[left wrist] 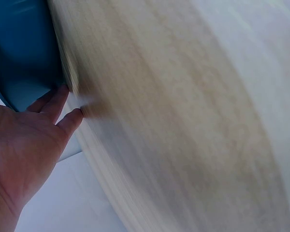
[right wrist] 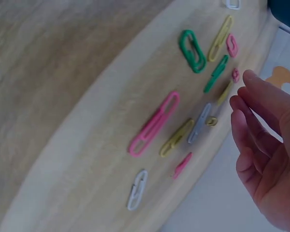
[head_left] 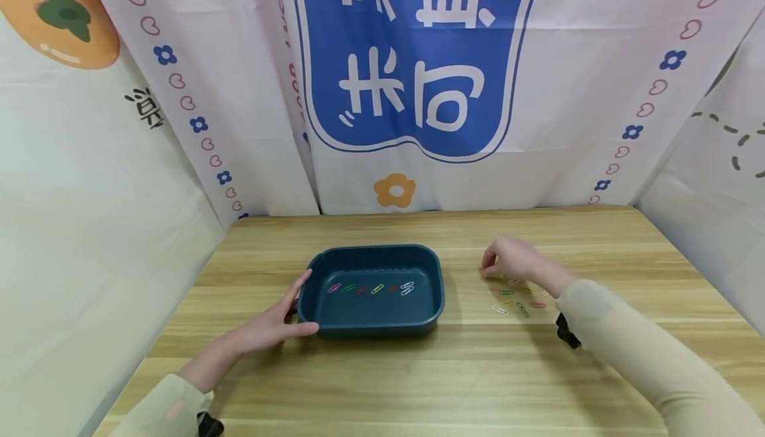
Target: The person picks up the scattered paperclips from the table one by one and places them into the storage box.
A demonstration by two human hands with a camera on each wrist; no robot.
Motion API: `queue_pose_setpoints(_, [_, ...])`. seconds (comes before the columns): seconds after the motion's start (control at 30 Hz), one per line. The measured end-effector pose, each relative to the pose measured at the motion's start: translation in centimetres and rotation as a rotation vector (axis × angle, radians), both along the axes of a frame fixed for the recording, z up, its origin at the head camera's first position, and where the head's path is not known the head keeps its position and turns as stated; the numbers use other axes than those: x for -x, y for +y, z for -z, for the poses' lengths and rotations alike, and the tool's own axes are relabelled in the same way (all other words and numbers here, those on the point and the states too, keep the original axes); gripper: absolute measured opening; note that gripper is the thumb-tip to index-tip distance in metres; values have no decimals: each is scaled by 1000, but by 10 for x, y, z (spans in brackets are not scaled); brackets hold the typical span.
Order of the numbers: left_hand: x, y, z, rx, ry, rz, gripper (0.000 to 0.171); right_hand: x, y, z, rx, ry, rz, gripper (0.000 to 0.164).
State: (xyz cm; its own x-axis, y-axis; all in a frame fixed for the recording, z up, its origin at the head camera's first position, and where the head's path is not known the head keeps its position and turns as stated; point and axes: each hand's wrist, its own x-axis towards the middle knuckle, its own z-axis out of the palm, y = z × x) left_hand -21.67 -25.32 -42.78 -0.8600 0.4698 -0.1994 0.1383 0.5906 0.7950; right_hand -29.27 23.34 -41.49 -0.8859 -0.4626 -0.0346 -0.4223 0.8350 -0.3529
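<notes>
A dark teal plastic bin [head_left: 373, 332] stands on the wooden table, several coloured paper clips lying in a row on its floor, such as a yellow paper clip [head_left: 377, 289]. At its left end, my left hand [head_left: 271, 324] touches the wall and rim with outstretched fingers and thumb apart; the bin's side [left wrist: 24, 53] shows in the left wrist view. My right hand [head_left: 510, 258] reaches down over loose paper clips right of the bin. In the right wrist view its fingers are loosely bent beside a small pink clip [right wrist: 235, 75], with no clip visible in them.
Loose clips lie scattered under and in front of the right hand, among them a green clip [right wrist: 192, 51], a larger-looking pink clip [right wrist: 153, 123] and a white clip [right wrist: 137, 189]. A printed white cloth [head_left: 562, 125] hangs behind the table [head_left: 472, 384].
</notes>
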Motion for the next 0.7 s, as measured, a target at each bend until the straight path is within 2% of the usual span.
queue_pose_setpoints(0.23, [0,0,-1,-1,5,2,96,1,-2,5,-2,2,43,5])
queue_pose_setpoints(0.7, [0,0,-1,-3,2,-2,95,2,-9,5,13,-18,13,4])
